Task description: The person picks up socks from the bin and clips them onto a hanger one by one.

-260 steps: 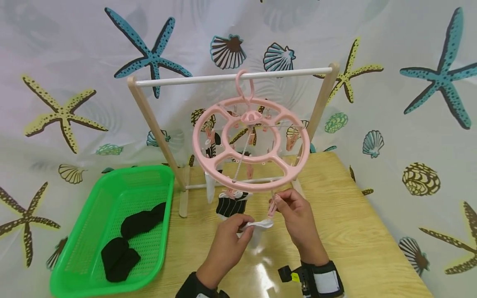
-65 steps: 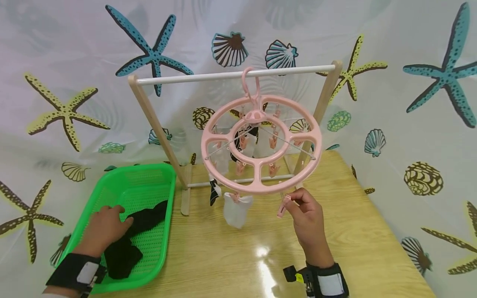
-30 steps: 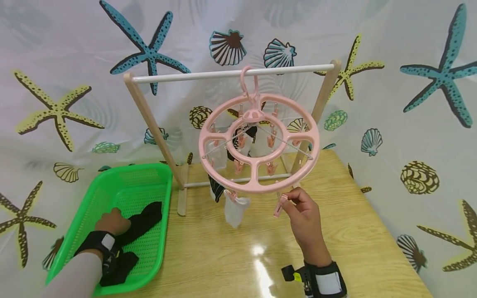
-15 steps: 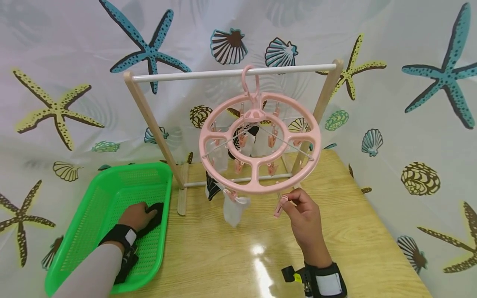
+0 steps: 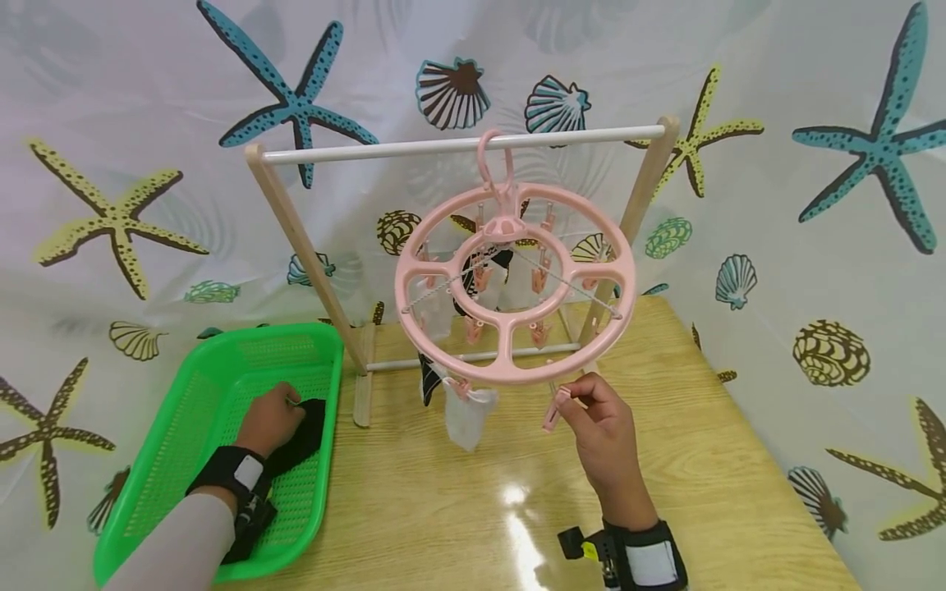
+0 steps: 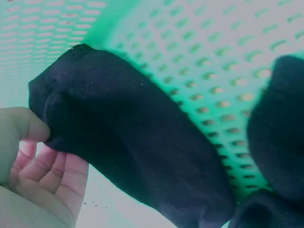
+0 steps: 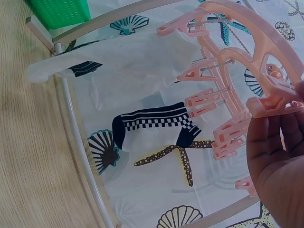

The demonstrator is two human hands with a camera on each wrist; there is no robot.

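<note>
Inside the green basket [image 5: 325,484], my left hand [image 5: 272,420] is at a black sock [image 5: 306,431]. The left wrist view shows the thumb and fingers pinching that black sock [image 6: 128,123] by its edge. A second black sock [image 6: 280,128] lies beside it on the basket floor. My right hand [image 5: 608,435] pinches a pink clothespin [image 5: 554,410] that hangs from the front right of the round pink drying hanger [image 5: 510,373]. In the right wrist view the clothespin [image 7: 270,108] has nothing in its grip. A white sock [image 5: 469,414] hangs at the hanger's front.
The hanger hooks over the white bar [image 5: 384,151] of a wooden stand [image 5: 299,246]. A black-and-white checked sock [image 7: 152,126] and other socks hang from it, among several bare pink clothespins [image 7: 204,102]. The wooden table [image 5: 709,460] carries the stand and basket.
My left hand has left a white sock, gone into the basket and taken hold of a black sock. The hanger has turned, and my right hand stays on a clothespin.
</note>
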